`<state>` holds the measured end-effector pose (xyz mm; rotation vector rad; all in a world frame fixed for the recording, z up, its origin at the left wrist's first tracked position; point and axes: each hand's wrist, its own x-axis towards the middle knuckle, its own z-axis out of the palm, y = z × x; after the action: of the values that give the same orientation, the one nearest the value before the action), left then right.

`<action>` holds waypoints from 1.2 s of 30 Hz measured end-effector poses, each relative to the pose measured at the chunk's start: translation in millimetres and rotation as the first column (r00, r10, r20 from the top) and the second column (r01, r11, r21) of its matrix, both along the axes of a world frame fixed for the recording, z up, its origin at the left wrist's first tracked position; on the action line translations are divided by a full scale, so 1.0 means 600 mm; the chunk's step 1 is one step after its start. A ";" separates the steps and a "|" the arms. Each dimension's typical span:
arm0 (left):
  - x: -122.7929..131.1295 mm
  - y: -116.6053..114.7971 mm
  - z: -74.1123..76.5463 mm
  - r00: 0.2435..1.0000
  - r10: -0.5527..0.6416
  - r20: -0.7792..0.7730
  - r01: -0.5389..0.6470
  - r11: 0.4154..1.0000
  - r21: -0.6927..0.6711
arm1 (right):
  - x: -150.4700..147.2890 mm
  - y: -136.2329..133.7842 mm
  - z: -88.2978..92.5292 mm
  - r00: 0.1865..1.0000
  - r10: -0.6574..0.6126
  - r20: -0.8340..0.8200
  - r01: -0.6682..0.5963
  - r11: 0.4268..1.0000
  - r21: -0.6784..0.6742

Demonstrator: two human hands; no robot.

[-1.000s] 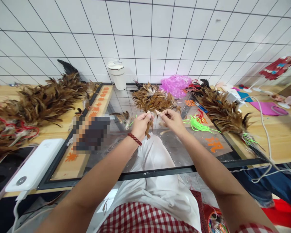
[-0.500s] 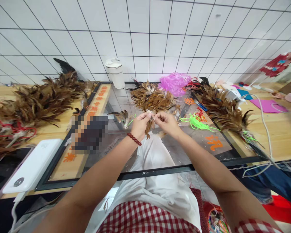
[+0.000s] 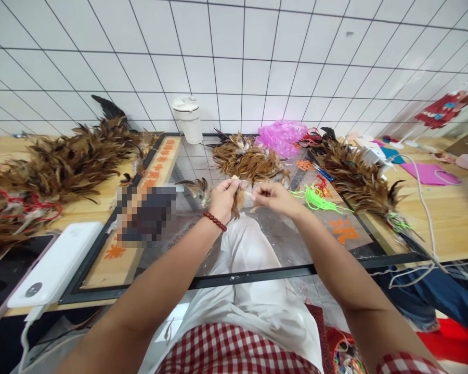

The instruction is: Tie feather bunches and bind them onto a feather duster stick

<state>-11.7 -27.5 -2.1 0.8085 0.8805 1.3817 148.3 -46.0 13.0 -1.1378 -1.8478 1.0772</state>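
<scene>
My left hand (image 3: 224, 198), with a beaded bracelet at its wrist, pinches a small brown feather (image 3: 237, 202) over the glass panel. To its right, my right hand (image 3: 275, 198) has its fingers pressed together on something thin and pale that spans the gap between the hands; what it is cannot be made out. A pile of brown feathers (image 3: 245, 158) lies just beyond both hands. Close to my left hand is a small dark feather tuft (image 3: 197, 188). Bright green cords (image 3: 320, 199) lie right of my right hand.
Feather bundles lie at the left (image 3: 70, 156) and right (image 3: 359, 176). A white cup (image 3: 189, 122) and a pink plastic bag (image 3: 283, 137) stand near the tiled wall. At front left are a white power bank (image 3: 56, 265) and a phone (image 3: 15, 272). A white cable (image 3: 425, 208) runs at the right.
My right hand has moved a little to the right, away from my left hand, opening a gap with a thin pale strand in it. My left hand still holds the feather.
</scene>
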 end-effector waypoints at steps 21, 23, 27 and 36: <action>-0.001 0.004 0.007 0.990 0.115 0.083 -0.122 0.988 0.093 | 0.024 0.015 -0.006 0.931 -0.267 0.249 0.222 0.956 0.194; -0.002 0.004 0.010 0.989 0.122 0.082 -0.129 0.988 0.083 | 0.030 0.015 -0.009 0.919 -0.176 0.352 0.107 0.972 0.209; -0.004 -0.002 0.021 0.993 0.094 0.069 -0.095 0.996 0.005 | 0.027 0.012 -0.015 0.843 -0.132 0.521 -0.028 0.958 0.287; -0.005 -0.013 0.027 0.998 -0.053 -0.020 0.051 0.997 -0.061 | 0.010 0.026 -0.020 0.936 -0.325 -0.136 0.332 0.943 0.026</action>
<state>-14.6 -35.3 14.3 0.7958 0.9074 1.2972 154.4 -30.3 1.0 -1.2631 -1.5079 0.8852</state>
